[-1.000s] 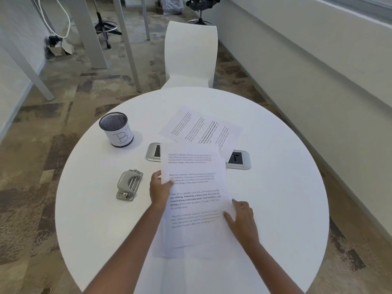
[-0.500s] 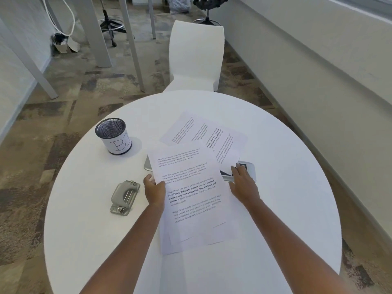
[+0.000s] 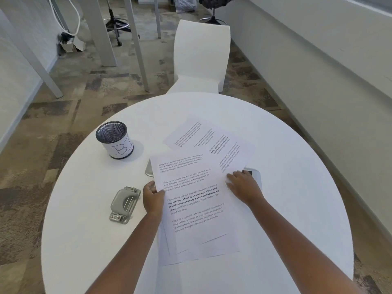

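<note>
The sheets (image 3: 197, 209) lie near the middle of the surface (image 3: 84, 240), a thin stack fanned unevenly at its 6 o'clock end. Expect them to be very light, limp and slick against each other; lifted by one corner they will likely droop and splay. Take them by both long edges, thumbs on top and fingers beneath, and square them before you lift.

Your left hand (image 3: 153, 198) is pinching the stack's 9 o'clock edge, thumb on top. Your right hand (image 3: 244, 185) lies with fingers spread flat on the stack's 2 o'clock corner, pressing and not gripping. It sits just beside the metal plate (image 3: 255, 175) set in the surface.

More pages (image 3: 212, 141) lie at 1 o'clock of the stack, partly under it. The punch (image 3: 125, 205) sits at 9 o'clock and the cup (image 3: 114, 140) at 11 o'clock, both apart from the paper.

A second ago your right hand rested at the stack's 5 o'clock edge; it has since travelled up to the far corner. The stack has turned slightly counter-clockwise, so its lines now rise to the right.
</note>
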The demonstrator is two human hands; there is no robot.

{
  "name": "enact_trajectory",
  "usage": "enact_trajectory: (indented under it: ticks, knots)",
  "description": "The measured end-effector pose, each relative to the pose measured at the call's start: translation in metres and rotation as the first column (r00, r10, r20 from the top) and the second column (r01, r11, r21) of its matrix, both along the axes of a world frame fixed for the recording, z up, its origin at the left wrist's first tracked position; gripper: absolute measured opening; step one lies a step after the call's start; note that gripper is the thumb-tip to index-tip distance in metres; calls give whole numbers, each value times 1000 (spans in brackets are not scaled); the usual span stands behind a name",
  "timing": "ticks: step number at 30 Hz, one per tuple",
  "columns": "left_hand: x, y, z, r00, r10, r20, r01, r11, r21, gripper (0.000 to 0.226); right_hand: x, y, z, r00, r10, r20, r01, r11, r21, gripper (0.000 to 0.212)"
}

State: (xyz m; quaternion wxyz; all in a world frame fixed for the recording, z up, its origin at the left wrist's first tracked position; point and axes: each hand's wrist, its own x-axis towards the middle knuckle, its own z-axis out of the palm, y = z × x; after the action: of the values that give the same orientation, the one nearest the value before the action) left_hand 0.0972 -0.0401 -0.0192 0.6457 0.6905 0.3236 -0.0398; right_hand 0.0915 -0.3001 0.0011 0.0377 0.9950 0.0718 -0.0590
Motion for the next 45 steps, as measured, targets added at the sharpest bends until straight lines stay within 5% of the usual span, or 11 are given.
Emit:
enact_trajectory:
  ticks: [2,4,9,22,27,32,36,39,45]
  knots:
    - [-1,1,0,1000,7,9,-7,1000,-21,49,-5,7,5,990,91,109,-79,991,-108,19]
    - [-1,2,3,1000,22,14,-21,997,-77,48,-9,13,9,981,124,151,-95,978,-184,33]
    - [4,10,14,998,-17,-60,-11,898,-440,49,-26,17,23,967,151,205,-116,978,-174,34]
    - [-2,16,22,990,18,-141,-94,827,-554,55,-148,40,-23,933,-68,354,-68,931,358,8]
    - [-10,13,26,993,30,-111,-80,874,-480,52,-185,60,-33,921,-318,225,87,731,677,10]
    - [-19,11,24,995,24,-97,-67,883,-465,49,-208,53,-23,951,-299,75,129,608,783,13]
    - [-24,8,23,994,-3,-106,-42,905,-424,46,-199,22,-10,737,-672,72,312,432,846,18]
    - [-30,-1,26,992,-61,-110,8,905,-425,42,-178,-9,-5,578,-816,-13,495,337,801,17]
    - [-50,-35,38,968,-248,-38,214,893,-395,28,-148,-31,-5,545,-794,-271,773,350,529,48]
